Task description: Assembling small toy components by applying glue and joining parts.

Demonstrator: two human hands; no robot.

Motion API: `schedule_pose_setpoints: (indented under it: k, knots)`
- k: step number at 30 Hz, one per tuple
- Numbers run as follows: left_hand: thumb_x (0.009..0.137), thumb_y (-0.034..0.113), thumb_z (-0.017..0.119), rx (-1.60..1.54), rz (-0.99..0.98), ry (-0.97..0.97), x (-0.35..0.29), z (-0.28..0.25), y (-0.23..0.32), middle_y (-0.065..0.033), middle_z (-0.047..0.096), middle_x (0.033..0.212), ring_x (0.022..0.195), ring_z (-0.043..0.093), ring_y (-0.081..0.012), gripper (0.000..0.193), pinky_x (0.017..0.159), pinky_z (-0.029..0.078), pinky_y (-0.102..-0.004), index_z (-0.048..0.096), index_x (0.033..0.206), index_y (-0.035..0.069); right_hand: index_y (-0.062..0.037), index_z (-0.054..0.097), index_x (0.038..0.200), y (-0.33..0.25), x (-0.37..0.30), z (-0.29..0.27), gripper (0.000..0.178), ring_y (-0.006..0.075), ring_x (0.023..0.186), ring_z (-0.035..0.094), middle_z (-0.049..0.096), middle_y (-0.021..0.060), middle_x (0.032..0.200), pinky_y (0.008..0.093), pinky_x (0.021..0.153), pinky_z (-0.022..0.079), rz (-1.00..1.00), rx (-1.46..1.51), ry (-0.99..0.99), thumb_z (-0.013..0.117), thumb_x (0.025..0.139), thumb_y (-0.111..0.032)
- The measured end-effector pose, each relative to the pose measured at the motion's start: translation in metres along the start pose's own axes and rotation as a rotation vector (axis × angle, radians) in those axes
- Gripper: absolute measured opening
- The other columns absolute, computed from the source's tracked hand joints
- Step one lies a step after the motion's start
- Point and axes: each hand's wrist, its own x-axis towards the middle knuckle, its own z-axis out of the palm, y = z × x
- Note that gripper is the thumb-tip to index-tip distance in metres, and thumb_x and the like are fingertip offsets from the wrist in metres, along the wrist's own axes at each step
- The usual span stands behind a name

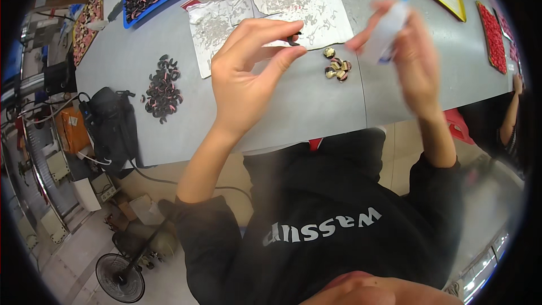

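Between the thumb and fingertips of my left hand point(240, 76) is a small black curved piece point(292, 39), held above a white paper sheet point(324, 14) with grey smears. My right hand point(419, 59), blurred by motion, is wrapped round a white squeeze bottle point(387, 31) with a blue tip that points up and away. Below the sheet's right corner sits a small cluster of cream-and-dark rounded pieces point(337, 69), between my two hands. A loose pile of black and pink curved pieces point(162, 89) lies on the table left of my left hand.
A blue tray point(129, 20) of black and pink pieces stands at the far left. Farther right are a yellow-rimmed tray point(462, 11) and a tray of red pieces point(492, 39). A black bag point(110, 127) borders the table's left edge. Another person's arm point(511, 110) shows at right.
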Motion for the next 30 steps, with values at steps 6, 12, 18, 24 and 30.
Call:
schedule_pose_setpoints:
  k: [6,12,18,24,30]
  knots:
    - [0.074,-0.007,0.073,0.077,-0.011,-0.066,0.01,0.012,-0.017,-0.0094,0.063,0.105,0.094,0.062,-0.0156,0.039,0.072,0.049,-0.0246,0.062,0.111,-0.001,0.0024,0.04,0.13,0.007,0.013,-0.027,0.045,0.025,0.099,0.063,0.059,0.0147,0.107,0.0372,0.087,0.05,-0.028,-0.589,0.105,0.029,0.103,-0.032]
    - [0.071,0.0,0.079,0.211,0.033,-0.016,0.002,0.013,-0.033,-0.01,0.066,0.106,0.089,0.062,-0.0132,0.044,0.074,0.045,-0.0241,0.06,0.11,0.0,0.0037,0.034,0.135,0.013,0.033,-0.023,0.046,0.0195,0.085,0.064,0.061,0.0157,0.106,0.0281,0.072,0.051,-0.081,-0.213,0.035,0.043,0.1,-0.024]
    - [0.068,0.01,0.083,0.242,0.041,0.104,0.002,0.014,-0.045,-0.005,0.069,0.095,0.084,0.066,-0.0129,0.044,0.066,0.043,-0.0243,0.06,0.105,0.006,-0.003,0.046,0.111,0.029,0.056,-0.034,0.031,0.0168,0.096,0.062,0.062,0.0201,0.109,0.0218,0.071,0.047,-0.042,-0.053,0.156,0.063,0.089,-0.019]
    - [0.066,0.01,0.085,0.212,0.037,0.124,0.002,0.013,-0.048,-0.0047,0.068,0.094,0.082,0.067,-0.0116,0.046,0.063,0.04,-0.0223,0.058,0.104,0.005,-0.001,0.05,0.108,0.002,0.077,0.011,0.039,0.0163,0.078,0.062,0.066,0.019,0.094,0.0263,0.069,0.051,0.146,0.141,0.208,0.053,0.095,-0.037]
    - [0.064,-0.001,0.084,0.248,0.075,0.054,0.001,0.011,-0.047,-0.0088,0.067,0.095,0.081,0.064,-0.0119,0.055,0.067,0.038,-0.0217,0.051,0.109,0.001,-0.0052,0.041,0.106,0.019,0.082,0.009,0.05,0.0052,0.048,0.044,0.065,0.0231,0.09,0.0166,0.047,0.039,0.096,0.071,-0.051,0.04,0.094,-0.054]
